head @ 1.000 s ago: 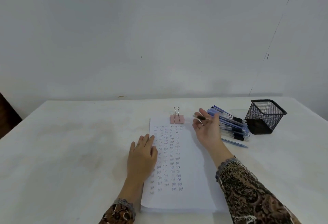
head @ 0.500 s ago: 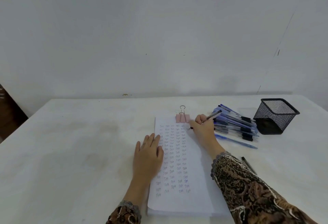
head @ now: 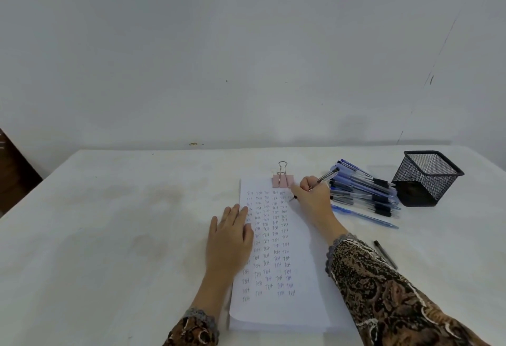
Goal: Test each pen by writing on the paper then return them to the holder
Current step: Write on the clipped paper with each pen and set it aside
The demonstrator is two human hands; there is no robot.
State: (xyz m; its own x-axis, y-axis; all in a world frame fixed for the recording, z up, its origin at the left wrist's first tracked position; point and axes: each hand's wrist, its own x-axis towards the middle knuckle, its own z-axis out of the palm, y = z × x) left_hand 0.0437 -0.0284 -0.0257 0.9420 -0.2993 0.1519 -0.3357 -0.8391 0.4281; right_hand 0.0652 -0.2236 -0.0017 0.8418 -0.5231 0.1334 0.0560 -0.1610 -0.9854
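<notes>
Flat and relaxed, the left grip point(head: 230, 238) lies with fingers straight on the left edge of the paper point(head: 276, 312), holding nothing, just pressing the sheet to the worktop point(head: 109, 236). Rows of small written words run down the page. Off to the right, near the patterned sleeve point(head: 383, 296), a black pen point(head: 384, 254) lies alone. Further up, the right grip point(head: 312, 200) is curled around the held pen point(head: 325, 177), pinching it. Its tip is down on the paper's top right corner, just beside the pink binder clip point(head: 282, 180) that clamps the top edge. Beyond that hand a single blue pen point(head: 364, 217) lies just apart from a loose pile of pens point(head: 361, 189), which crowds the space between the hand and the black mesh holder point(head: 427, 178). That holder stands upright at the far right; its inside is dark, contents impossible to make out.
</notes>
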